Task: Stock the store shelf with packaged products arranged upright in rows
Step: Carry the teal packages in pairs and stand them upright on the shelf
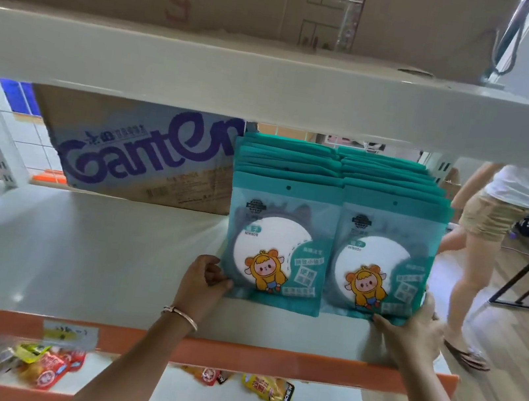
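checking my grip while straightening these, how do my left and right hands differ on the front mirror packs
The left hand grips the lower left corner of the left front pack with curled fingers. The right hand presses straighter fingers along the lower right edge of the right front pack. The left wrist wears a bracelet; the right wrist shows none. Both hands touch an upright teal pack at the front of its row.

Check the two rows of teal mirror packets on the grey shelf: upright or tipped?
Upright. The teal plastic mirror packets stand on their bottom edges on the grey shelf, fronts facing out.
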{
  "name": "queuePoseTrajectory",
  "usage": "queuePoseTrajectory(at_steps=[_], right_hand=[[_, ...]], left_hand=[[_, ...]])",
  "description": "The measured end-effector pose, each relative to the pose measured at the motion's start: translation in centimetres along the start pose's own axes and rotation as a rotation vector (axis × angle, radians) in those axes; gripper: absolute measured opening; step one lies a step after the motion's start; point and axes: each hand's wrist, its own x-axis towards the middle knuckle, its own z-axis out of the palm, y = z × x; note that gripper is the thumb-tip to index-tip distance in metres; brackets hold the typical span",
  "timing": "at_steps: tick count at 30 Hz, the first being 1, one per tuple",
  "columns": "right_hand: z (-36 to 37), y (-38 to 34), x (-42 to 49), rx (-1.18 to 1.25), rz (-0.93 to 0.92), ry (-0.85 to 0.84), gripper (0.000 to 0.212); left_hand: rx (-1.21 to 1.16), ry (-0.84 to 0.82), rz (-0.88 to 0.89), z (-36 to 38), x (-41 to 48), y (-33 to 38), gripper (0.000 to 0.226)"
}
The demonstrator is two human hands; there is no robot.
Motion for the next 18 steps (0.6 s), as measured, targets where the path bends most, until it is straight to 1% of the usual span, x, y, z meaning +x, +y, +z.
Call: queuePoseTrajectory(at_steps=[2,4,6,8,9,10,11,13,15,16,18], right_hand=[[-0.2,-0.2,-1.0,0.01,-0.029,0.043,0.093],[-0.1,-0.5,-2.6,-0.004,-0.102,0.07,0.075],[0.2,-0.4,-4.5,-0.055,-0.137,0.046,0.066],[0.6,0.3,-6.3,-0.091,-0.175,0.009,0.052],[0.7,0.8,-7.2,-0.106,-0.23,-0.002,0.041],[0.8,1.2,-8.1,-0.11,-0.294,-0.006,0.032],[0.8,1.5,-8.8,-0.1,-0.338,-0.003,0.029],[0.5,1.8,-10.3,-0.088,-0.362,-0.028,0.022],[-0.1,1.9,-11.5,-0.133,-0.378,-0.082,0.024],[-0.4,1.9,-12.1,-0.147,-0.38,-0.114,0.027],[-1.3,1.7,-13.6,-0.151,-0.364,-0.167,0.031]], left_hand=[[-0.017,0.017,-0.018,-0.3,-0.5,0.4,0.033],[-0.02,0.115,-0.027,-1.3,-1.1,0.6,0.025],[0.01,0.235,0.036,-3.1,-2.0,0.1,0.017],[0.063,0.262,0.111,-4.9,-3.5,-0.5,0.012],[0.1,0.239,0.12,-5.7,-4.5,-0.9,0.011],[0.138,0.2,0.118,-6.3,-5.7,-1.1,0.016],[0.168,0.162,0.107,-6.9,-6.7,-1.3,0.024],[0.237,0.058,0.081,-7.9,-8.7,-1.3,0.032],[0.285,-0.11,0.089,-8.8,-11.0,-0.7,0.045],[0.269,-0.181,0.101,-9.2,-12.2,-0.4,0.042],[0.309,-0.216,0.107,-9.9,-14.4,0.0,0.02]])
